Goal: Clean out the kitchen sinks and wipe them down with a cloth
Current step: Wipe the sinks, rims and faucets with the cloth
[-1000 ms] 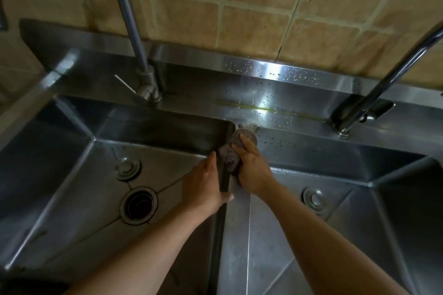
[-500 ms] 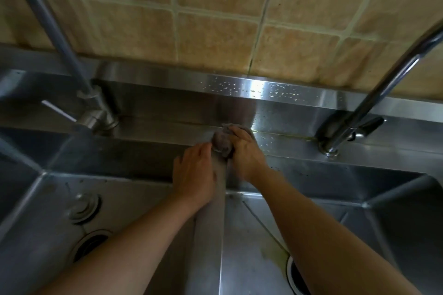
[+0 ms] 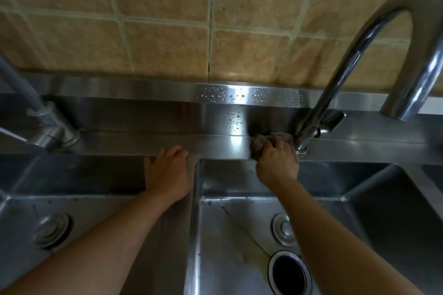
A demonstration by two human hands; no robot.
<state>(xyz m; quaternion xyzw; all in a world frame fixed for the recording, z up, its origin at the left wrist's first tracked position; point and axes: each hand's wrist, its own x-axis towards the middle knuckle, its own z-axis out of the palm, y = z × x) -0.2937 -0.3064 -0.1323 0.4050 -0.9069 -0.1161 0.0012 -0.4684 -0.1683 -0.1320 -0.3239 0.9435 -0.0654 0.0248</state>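
The tiled wall [image 3: 167, 31] fills the top of the view, tan squares with pale grout. Below it runs the steel ledge [image 3: 143, 143] of the double sink, its raised back strip speckled with water drops. The right basin [image 3: 230, 235] lies below the ledge, with dark specks on its back wall and a yellowish streak across its floor toward the open drain [image 3: 288, 273]. A round overflow fitting [image 3: 284, 226] sits on the floor just behind that drain. The left basin [image 3: 72, 211] lies across the divider [image 3: 189, 223] from the right basin and holds its own round fitting [image 3: 51, 229].

The right tap [image 3: 359, 55] rises from the ledge behind the right basin and curves over in a tall arch; its lever [image 3: 332, 121] sticks out beside the stem. The left tap [image 3: 48, 132] stands on the ledge behind the left basin, only its base and lower stem in view.

The left hand [image 3: 167, 172] rests where the divider meets the ledge, fingers bent over the ledge's front edge, its grip holding nothing. The right hand [image 3: 275, 163] is on the ledge just left of the right tap's base, its grip clenched round the cloth [image 3: 261, 143]. The cloth is a grey-brown wad pressed on the ledge, bunched out ahead of the knuckles and touching or nearly touching the tap's base; which of the two cannot be told.
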